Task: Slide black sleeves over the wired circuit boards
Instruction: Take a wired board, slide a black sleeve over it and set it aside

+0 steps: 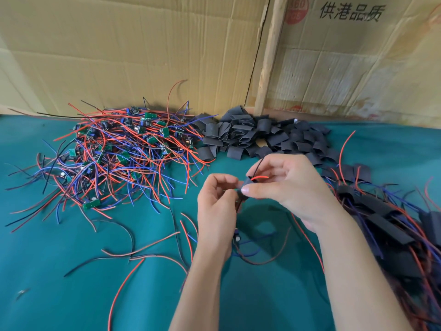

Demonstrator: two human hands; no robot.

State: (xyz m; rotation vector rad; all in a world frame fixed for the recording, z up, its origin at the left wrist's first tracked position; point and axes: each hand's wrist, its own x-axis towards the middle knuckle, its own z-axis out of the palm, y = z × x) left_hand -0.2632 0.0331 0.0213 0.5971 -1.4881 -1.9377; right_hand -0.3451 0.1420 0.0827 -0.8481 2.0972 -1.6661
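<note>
I see two hands in the middle. My left hand and my right hand both curl their fingers and pinch one black sleeve, held just above the surface, which wears a teal cloth. One red wire and one black wire poke out of the sleeve's top, up and to the right; its long side is mostly hidden. Too many to count: a big pile of wired boards at the left, a heap of loose sleeves behind, and a done pile at the right. Cardboard walls stand at the back.
</note>
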